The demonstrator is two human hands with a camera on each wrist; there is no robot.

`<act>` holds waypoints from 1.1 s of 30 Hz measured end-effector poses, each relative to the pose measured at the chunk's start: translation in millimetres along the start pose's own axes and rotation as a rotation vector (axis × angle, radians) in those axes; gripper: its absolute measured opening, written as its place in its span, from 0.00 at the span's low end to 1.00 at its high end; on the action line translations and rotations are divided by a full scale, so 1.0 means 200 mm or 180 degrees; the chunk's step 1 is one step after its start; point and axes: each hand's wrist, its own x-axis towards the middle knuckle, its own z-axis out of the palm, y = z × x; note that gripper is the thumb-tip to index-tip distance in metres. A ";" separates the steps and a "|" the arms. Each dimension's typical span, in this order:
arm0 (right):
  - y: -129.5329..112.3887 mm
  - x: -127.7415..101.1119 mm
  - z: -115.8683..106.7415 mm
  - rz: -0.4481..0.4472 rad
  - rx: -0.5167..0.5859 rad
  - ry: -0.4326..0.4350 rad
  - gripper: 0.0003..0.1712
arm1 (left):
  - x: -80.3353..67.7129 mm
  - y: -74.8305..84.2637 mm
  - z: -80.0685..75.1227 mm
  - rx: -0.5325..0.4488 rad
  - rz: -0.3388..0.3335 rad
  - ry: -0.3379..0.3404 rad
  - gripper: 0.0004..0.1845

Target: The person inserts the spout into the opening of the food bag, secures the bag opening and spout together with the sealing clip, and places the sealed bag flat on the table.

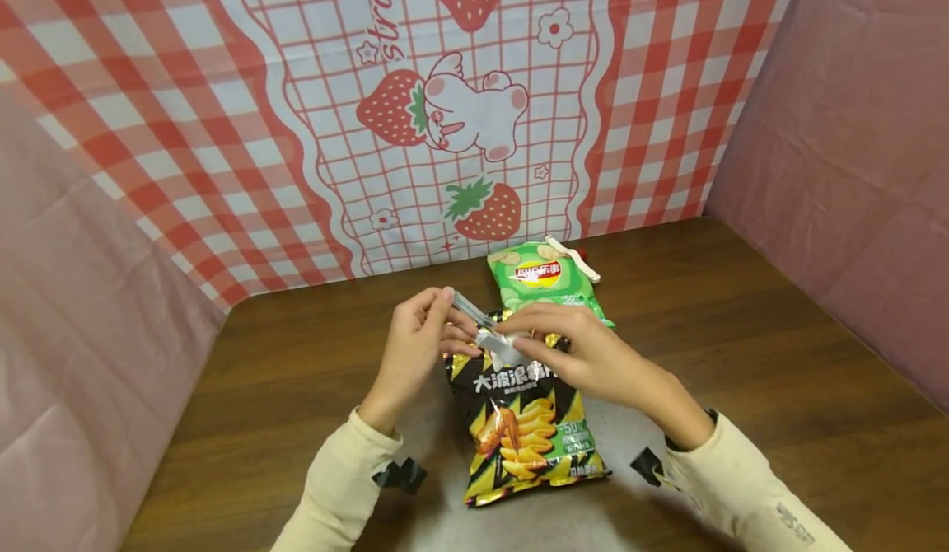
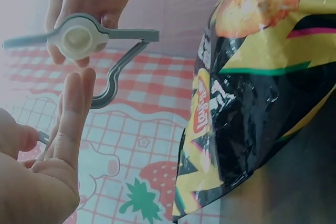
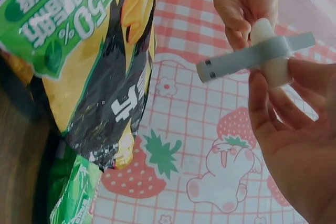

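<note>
Wooden table, grey bag clip pinched between both hands above black chip bag

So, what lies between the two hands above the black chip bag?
A grey bag clip spans the gap; the left hand and right hand each hold it over the black chip bag, clearest in the head view.

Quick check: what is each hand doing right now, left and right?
Left hand: pinching one end of the grey bag clip.
Right hand: holding the same clip at its round hinge, above the black chip bag.
</note>
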 end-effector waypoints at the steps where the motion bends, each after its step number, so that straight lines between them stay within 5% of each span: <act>1: 0.00 0.00 0.00 -0.0014 -0.0004 0.0064 0.17 | 0.00 0.00 -0.01 0.0000 0.0023 0.0028 0.19; 14: -0.05 0.02 -0.07 -0.0438 -0.0242 0.1153 0.23 | 0.02 0.01 -0.05 -0.0036 0.0320 0.0261 0.19; 18: -0.04 0.02 -0.08 -0.0451 -0.0223 0.1297 0.22 | 0.00 0.02 -0.15 -0.0139 0.0424 0.0514 0.20; 23: -0.01 0.02 -0.08 -0.0351 -0.0252 0.1251 0.21 | -0.03 0.01 -0.35 -0.0425 0.0301 0.0880 0.22; 30: 0.02 0.01 -0.07 -0.0166 -0.0368 0.1093 0.20 | -0.07 -0.09 -0.57 -0.0763 0.0242 0.1577 0.24; 33: 0.03 0.01 -0.06 -0.0147 -0.0446 0.1053 0.21 | -0.07 -0.15 -0.61 -0.0607 0.0262 0.1802 0.23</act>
